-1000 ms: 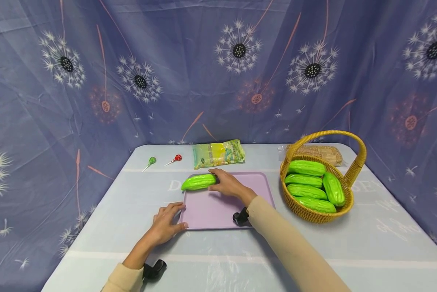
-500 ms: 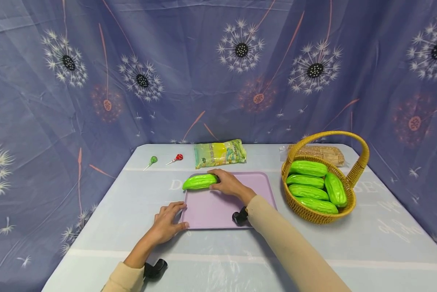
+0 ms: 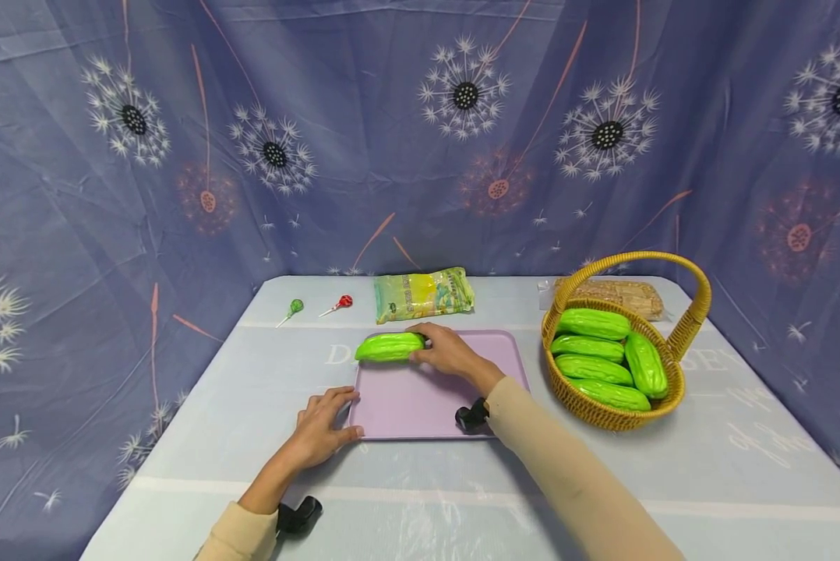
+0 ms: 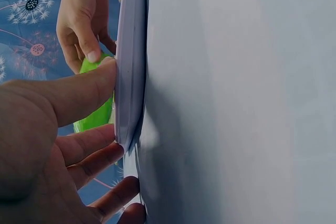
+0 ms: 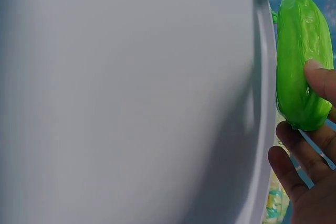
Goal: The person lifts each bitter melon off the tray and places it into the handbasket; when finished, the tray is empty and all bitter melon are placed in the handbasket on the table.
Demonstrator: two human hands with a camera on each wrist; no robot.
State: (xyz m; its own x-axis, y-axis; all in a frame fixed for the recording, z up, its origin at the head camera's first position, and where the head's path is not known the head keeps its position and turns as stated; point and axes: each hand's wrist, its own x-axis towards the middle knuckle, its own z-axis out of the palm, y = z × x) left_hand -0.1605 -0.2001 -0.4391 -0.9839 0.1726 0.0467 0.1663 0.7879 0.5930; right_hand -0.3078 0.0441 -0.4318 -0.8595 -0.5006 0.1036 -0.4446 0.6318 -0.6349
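Observation:
A lilac tray (image 3: 420,393) lies on the table in front of me. My right hand (image 3: 446,349) grips the right end of a green bitter gourd (image 3: 390,346) at the tray's far left corner; the right wrist view shows the bitter gourd (image 5: 302,59) beside the tray rim (image 5: 265,77), my fingers (image 5: 302,156) curled round its end. My left hand (image 3: 322,425) holds the tray's near left corner, thumb on the rim (image 4: 128,77) and fingers (image 4: 100,153) beneath.
A wicker basket (image 3: 619,409) with several more bitter gourds (image 3: 598,368) stands right of the tray. A snack bag (image 3: 422,294), two lollipops (image 3: 336,305) and a clear packet (image 3: 619,292) lie at the table's far edge. Patterned cloth hangs all around.
My right hand has shifted the bitter gourd slightly right and away along the tray's far left corner. The left hand has stayed on the tray's corner.

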